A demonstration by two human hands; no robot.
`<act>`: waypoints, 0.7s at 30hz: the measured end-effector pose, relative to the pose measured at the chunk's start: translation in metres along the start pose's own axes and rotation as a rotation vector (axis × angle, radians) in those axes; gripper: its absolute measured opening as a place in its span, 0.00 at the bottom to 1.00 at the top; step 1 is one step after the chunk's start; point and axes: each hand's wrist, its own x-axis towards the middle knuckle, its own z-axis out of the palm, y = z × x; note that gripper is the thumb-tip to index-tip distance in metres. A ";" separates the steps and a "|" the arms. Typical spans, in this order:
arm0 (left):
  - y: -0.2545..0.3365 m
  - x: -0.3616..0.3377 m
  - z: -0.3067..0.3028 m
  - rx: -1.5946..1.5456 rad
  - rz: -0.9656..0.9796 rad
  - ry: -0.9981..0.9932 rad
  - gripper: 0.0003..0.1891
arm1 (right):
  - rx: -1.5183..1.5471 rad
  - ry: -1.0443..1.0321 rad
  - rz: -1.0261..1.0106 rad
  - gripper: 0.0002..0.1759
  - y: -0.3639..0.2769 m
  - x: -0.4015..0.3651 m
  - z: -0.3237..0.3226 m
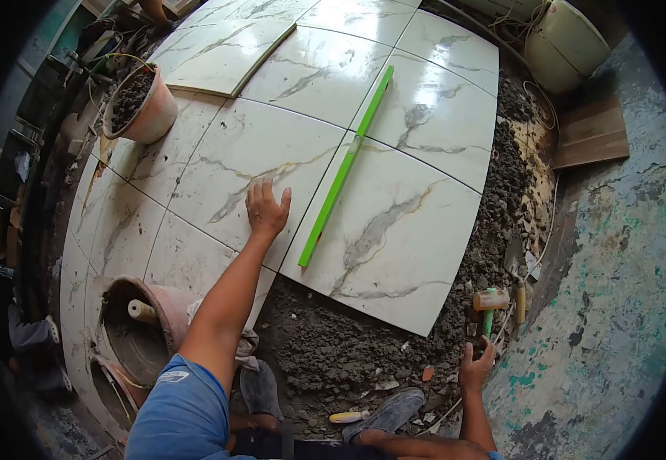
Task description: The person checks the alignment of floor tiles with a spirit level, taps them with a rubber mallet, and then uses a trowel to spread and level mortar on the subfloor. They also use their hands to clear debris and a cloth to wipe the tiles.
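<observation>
My left hand (266,207) lies on a white marbled tile (241,146), its fingers apart and nothing in it. To its right, a long green level (344,172) lies slantwise across the tiles. At the lower right, my right hand (475,369) is wrapped round the green handle of a mallet (491,299), whose pale head points up over the rough mortar. The front tile (383,230) under the level has its near edge over dark mortar (318,330).
A bucket of mortar (145,107) stands at the upper left, two tipped buckets at the lower left. A trowel (520,299) lies beside the mallet; a yellow-handled tool (348,417) lies between my feet. A white bucket (567,46) is at the upper right. Other people show at the left edge.
</observation>
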 end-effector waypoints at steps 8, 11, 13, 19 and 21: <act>-0.021 0.037 0.029 0.281 -0.032 0.031 0.37 | -0.025 -0.226 -0.272 0.26 -0.083 0.051 -0.010; -0.021 0.042 0.026 0.307 -0.029 0.010 0.37 | 0.112 -0.370 -0.326 0.25 -0.142 0.074 0.019; -0.020 0.043 0.025 0.309 -0.029 -0.009 0.38 | 0.229 -0.420 -0.282 0.25 -0.186 0.083 0.050; -0.019 0.044 0.026 0.348 -0.028 -0.038 0.38 | 0.561 -0.432 0.101 0.25 -0.311 0.075 0.148; -0.020 0.043 0.026 0.350 -0.021 -0.031 0.38 | 0.579 -0.345 0.118 0.28 -0.331 0.079 0.169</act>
